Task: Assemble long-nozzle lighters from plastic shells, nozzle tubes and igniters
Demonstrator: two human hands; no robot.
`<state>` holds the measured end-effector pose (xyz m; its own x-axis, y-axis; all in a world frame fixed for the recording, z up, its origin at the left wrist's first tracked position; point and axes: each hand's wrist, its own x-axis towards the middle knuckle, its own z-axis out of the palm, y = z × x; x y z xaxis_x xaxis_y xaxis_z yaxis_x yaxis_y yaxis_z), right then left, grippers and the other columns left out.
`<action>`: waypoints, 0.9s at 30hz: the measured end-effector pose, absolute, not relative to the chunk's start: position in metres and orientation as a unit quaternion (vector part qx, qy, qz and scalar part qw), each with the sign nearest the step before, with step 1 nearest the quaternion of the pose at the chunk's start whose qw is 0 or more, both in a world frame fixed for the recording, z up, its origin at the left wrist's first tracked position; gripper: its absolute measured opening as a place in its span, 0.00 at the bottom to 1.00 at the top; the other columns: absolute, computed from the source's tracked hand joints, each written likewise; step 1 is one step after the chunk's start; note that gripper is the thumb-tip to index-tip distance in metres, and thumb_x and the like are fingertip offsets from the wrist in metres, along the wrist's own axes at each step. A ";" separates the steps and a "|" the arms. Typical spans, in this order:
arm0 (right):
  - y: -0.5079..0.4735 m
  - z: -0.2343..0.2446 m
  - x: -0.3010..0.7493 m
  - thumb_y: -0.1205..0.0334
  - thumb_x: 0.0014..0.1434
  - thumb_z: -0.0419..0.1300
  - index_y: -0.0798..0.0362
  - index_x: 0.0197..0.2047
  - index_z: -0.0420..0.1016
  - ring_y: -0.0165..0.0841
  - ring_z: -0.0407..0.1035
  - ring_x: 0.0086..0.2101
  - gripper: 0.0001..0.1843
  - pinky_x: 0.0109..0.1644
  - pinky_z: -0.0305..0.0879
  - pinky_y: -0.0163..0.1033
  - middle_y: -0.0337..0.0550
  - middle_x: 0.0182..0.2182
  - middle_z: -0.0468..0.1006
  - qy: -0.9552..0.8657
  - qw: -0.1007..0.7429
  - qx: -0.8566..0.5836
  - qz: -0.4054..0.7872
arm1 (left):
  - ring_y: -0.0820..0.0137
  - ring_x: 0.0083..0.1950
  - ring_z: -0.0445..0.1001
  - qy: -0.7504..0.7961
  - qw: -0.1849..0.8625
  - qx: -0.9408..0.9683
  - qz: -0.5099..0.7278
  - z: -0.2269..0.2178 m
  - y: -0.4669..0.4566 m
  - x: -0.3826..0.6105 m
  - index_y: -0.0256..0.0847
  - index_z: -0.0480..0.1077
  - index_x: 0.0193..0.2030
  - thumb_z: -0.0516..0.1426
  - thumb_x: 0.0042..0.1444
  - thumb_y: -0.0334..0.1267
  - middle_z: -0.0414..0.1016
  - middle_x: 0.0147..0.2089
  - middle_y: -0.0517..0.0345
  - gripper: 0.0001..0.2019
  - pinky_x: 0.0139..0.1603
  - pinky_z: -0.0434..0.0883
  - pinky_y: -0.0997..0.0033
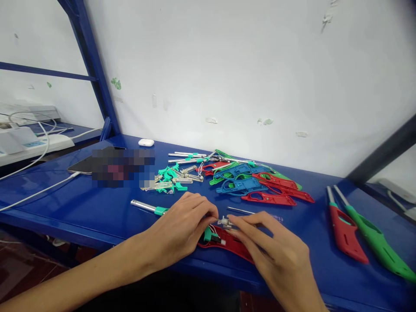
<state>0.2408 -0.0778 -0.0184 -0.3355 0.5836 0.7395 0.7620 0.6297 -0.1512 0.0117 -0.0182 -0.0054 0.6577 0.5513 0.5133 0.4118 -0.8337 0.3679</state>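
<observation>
Over the front of the table, my right hand (279, 247) pinches a small clear-and-metal lighter part (224, 222), probably a valve end, between thumb and fingers. My left hand (188, 221) is closed at the tip of that part; what its fingertips grip is too small to make out. Beneath both hands lies a red lighter shell half (234, 246), holding a green trigger (208, 234), a black piece and thin white wires. A silver lighter tube (143, 205) with a green collar sticks out to the left, partly hidden by my left hand.
Behind the hands are red, blue and green shell halves (242, 185), green triggers with clear tanks (172, 177), and several metal tubes (186, 159). A screwdriver (240, 210) lies nearer. Two whole lighters (347, 236) rest right; a phone (86, 162) and white earphone case (146, 142) left.
</observation>
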 end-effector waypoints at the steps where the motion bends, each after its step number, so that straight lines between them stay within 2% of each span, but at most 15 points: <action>1: -0.078 -0.019 0.241 0.70 0.70 0.62 0.49 0.56 0.81 0.28 0.79 0.36 0.15 0.44 0.75 0.28 0.41 0.39 0.80 -0.810 0.398 -0.416 -0.111 | 0.66 0.41 0.69 0.267 0.111 0.904 0.316 -0.005 -0.018 0.011 0.41 0.68 0.44 0.51 0.73 0.28 0.75 0.40 0.58 0.07 0.45 0.64 0.65; 7: -0.077 -0.019 0.242 0.70 0.70 0.62 0.50 0.57 0.80 0.28 0.79 0.37 0.15 0.43 0.75 0.29 0.41 0.40 0.80 -0.812 0.395 -0.416 -0.108 | 0.66 0.40 0.69 0.263 0.101 0.904 0.321 -0.003 -0.019 0.012 0.40 0.69 0.44 0.51 0.72 0.27 0.75 0.40 0.58 0.08 0.45 0.65 0.65; 12: -0.078 -0.016 0.237 0.66 0.72 0.61 0.50 0.53 0.81 0.30 0.79 0.35 0.10 0.40 0.75 0.33 0.41 0.38 0.80 -0.802 0.401 -0.432 -0.091 | 0.66 0.41 0.73 0.253 0.070 0.904 0.338 -0.005 -0.017 0.011 0.40 0.71 0.45 0.52 0.73 0.29 0.78 0.41 0.58 0.07 0.46 0.69 0.65; 15: -0.078 -0.017 0.236 0.63 0.72 0.60 0.50 0.52 0.81 0.35 0.78 0.35 0.09 0.42 0.75 0.41 0.42 0.37 0.81 -0.800 0.379 -0.457 -0.086 | 0.64 0.49 0.77 0.247 0.040 0.901 0.354 -0.006 -0.017 0.009 0.40 0.72 0.51 0.54 0.73 0.32 0.81 0.47 0.55 0.06 0.53 0.71 0.61; 18: -0.077 -0.020 0.236 0.61 0.73 0.59 0.49 0.52 0.81 0.39 0.78 0.38 0.10 0.45 0.74 0.45 0.44 0.40 0.82 -0.797 0.362 -0.475 -0.086 | 0.61 0.56 0.77 0.253 0.016 0.896 0.364 -0.004 -0.024 0.006 0.40 0.72 0.57 0.55 0.72 0.33 0.81 0.53 0.51 0.10 0.59 0.73 0.58; 23: -0.077 -0.021 0.238 0.60 0.74 0.57 0.46 0.54 0.80 0.40 0.78 0.42 0.11 0.50 0.73 0.47 0.44 0.45 0.83 -0.796 0.347 -0.493 -0.053 | 0.58 0.61 0.78 0.282 -0.014 0.893 0.351 -0.003 -0.049 0.003 0.38 0.74 0.61 0.56 0.72 0.41 0.80 0.60 0.47 0.15 0.63 0.77 0.53; 27: -0.077 -0.022 0.238 0.60 0.72 0.60 0.43 0.59 0.78 0.40 0.79 0.44 0.14 0.51 0.74 0.47 0.42 0.47 0.84 -0.789 0.355 -0.500 -0.040 | 0.53 0.62 0.79 0.295 -0.064 0.900 0.313 -0.016 -0.058 0.002 0.35 0.73 0.63 0.52 0.74 0.46 0.78 0.63 0.43 0.20 0.60 0.80 0.48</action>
<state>0.2383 -0.0771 -0.0218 -0.2478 0.7610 0.5996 0.8177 0.4962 -0.2918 0.0024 -0.0579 -0.0160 0.6292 0.4919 0.6017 0.5720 -0.8172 0.0699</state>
